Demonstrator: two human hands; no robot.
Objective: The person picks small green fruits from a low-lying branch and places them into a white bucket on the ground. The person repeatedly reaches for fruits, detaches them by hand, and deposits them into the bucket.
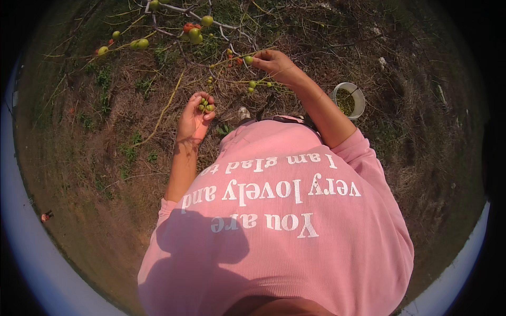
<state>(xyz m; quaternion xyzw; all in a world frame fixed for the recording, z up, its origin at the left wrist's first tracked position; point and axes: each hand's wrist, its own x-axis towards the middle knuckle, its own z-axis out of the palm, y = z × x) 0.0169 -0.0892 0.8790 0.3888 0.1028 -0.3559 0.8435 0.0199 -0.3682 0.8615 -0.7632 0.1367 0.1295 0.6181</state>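
Several small green fruits [206, 106] lie in my left hand [196, 114], its palm turned up and its fingers curled about them, below a hanging stem with more small fruits [209, 80]. Further right and higher, my right hand [274, 65] pinches at a round green fruit [248, 59] on a thin branch, between thumb and fingertips. Orange-red, shrivelled bits [239, 61] sit just left of that fruit. Two more green fruits [252, 84] hang beneath my right hand. Larger yellow-green fruits [194, 33] grow on the bare grey branches [197, 16] at the top.
A white bucket [359, 106] holding many small green fruits stands on the dry grass at the right, by my right forearm. A yellowish bare twig [168, 108] crosses the ground on the left. A shoe [243, 113] shows below the branches. Far off at the left is a person [46, 216].
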